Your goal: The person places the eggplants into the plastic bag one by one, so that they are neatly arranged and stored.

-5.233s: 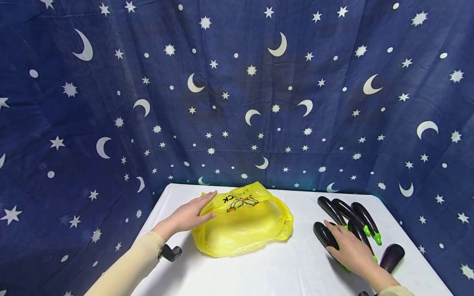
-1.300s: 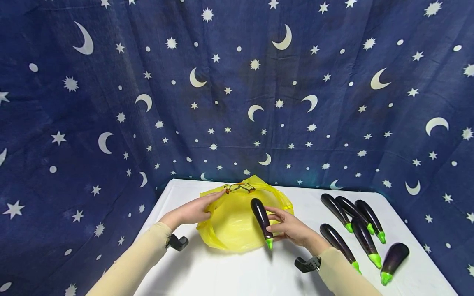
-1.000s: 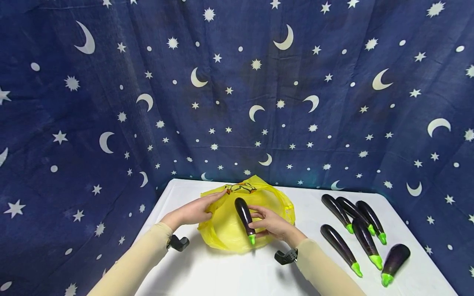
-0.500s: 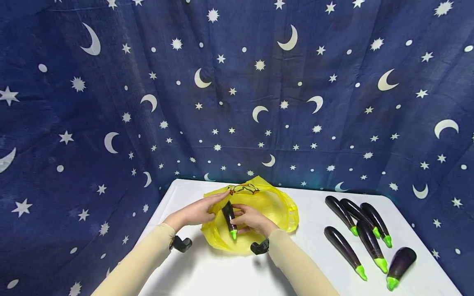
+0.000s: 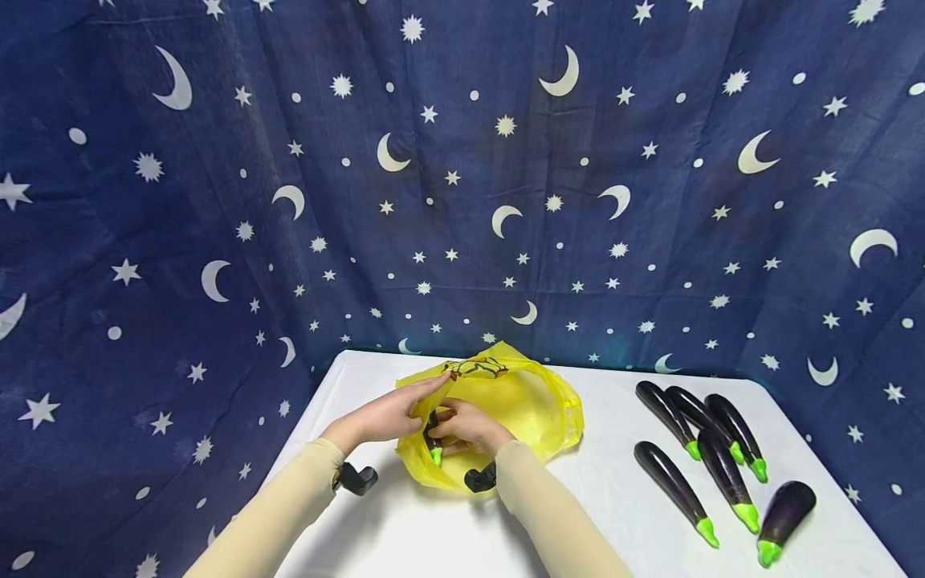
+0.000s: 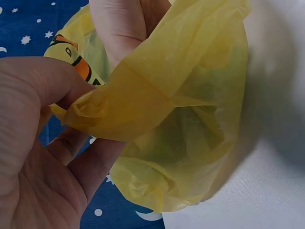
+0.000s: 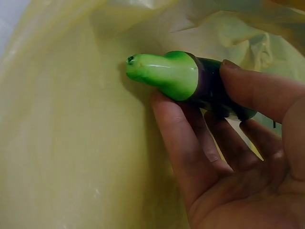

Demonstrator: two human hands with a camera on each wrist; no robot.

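Observation:
A yellow plastic bag (image 5: 531,401) with a printed picture lies with its mouth spread on the white table. My left hand (image 5: 383,413) pinches the left edge of its mouth; in the left wrist view the thumb (image 6: 52,78) presses the crumpled plastic against the fingers. Inside the opening, my right hand (image 5: 473,425) grips a dark purple eggplant (image 5: 434,440) by its body. Its bright green stem (image 7: 164,71) points away from the palm in the right wrist view, close to the bag's inner wall. The eggplant's far end is hidden.
Several more eggplants lie on the table's right side: a bunch (image 5: 704,417) at the back, a single one (image 5: 672,486) closer to the bag, and another (image 5: 788,514) near the right edge. A dark blue star-printed curtain (image 5: 462,185) hangs behind the table (image 5: 405,530).
My right hand took an eggplant from the group on the right and carried it leftward into the bag's mouth. My left hand has stayed at the bag's left edge.

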